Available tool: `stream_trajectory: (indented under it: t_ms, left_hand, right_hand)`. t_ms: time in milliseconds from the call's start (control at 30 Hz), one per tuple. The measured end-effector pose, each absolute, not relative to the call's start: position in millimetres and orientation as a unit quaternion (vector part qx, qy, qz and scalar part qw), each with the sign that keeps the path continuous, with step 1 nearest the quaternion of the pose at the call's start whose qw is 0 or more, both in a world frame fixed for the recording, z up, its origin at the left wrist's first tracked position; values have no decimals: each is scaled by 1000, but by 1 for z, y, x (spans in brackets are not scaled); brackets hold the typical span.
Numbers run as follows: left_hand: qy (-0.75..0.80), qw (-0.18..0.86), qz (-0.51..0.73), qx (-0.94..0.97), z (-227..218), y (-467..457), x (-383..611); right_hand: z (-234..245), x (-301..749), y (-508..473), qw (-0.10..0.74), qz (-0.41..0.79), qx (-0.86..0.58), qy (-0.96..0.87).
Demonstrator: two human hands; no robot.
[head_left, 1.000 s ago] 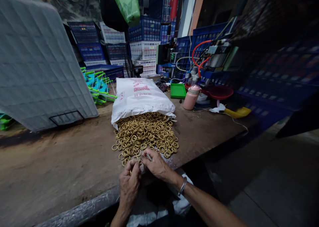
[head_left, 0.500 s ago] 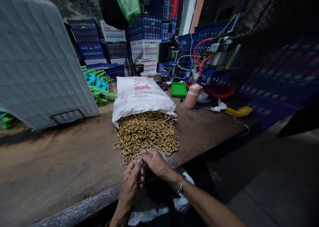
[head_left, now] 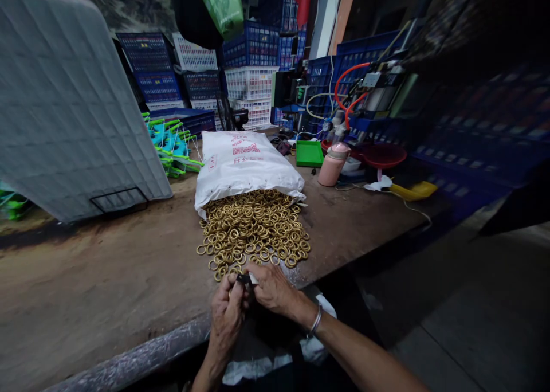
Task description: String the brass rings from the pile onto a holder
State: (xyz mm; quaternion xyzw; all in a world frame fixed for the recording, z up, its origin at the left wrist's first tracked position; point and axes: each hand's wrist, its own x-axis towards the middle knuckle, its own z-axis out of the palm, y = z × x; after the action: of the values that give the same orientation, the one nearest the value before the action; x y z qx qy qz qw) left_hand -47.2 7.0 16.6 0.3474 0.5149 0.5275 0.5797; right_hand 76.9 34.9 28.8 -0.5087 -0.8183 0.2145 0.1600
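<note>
A heap of brass-coloured rings (head_left: 253,226) spills from the mouth of a white printed sack (head_left: 247,165) onto the brown table. Just in front of the heap, my left hand (head_left: 227,309) is closed in a pinch; a bit of a golden ring shows at its fingers, mostly hidden. My right hand (head_left: 275,291) meets it from the right, fingers closed around a small flat tool (head_left: 244,278) with a dark end and a pale part. The dark end lies against the left thumb and fingertips. The tool's exact kind is unclear.
A grey quilted panel (head_left: 81,105) stands at the left, with green and blue plastic pieces (head_left: 174,145) behind it. Beyond the sack are a green tray (head_left: 309,153), a pink bottle (head_left: 333,165), a red dish (head_left: 382,156) and stacked crates (head_left: 251,82).
The tool in my right hand has turned, so its dark end and pale side now show between the hands. Both hands stay close together at the heap's near edge.
</note>
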Motion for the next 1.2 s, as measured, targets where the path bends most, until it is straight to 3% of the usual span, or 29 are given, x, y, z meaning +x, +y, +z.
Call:
stream_trajectory:
  t_ms: [167,267,467,833,1000,1133,1200]
  left_hand:
    - [493,572,528,389,20,-5,-50]
    - [463,626,501,376,24,-15,-49]
    - [420,719,506,225,21,-18,-53]
    - [357,759,523,153,17,-12,-69]
    - [362,748,536,149,15,-3,-69]
    - [374,719,551,199,17,10,-68]
    - [391,693,567,214,17,16,-65]
  right_hand:
    - [23,79,43,117,193,-547,-806]
    - [21,80,51,85,144,-596,-786]
    - [23,63,67,141,107,-584,-792]
    - [11,45,82,106,78,-579,-804]
    - [11,57,89,217,154,-569,-778]
    - [15,67,89,379,345,-516,-686]
    - [17,70,84,420,425,-479,-643]
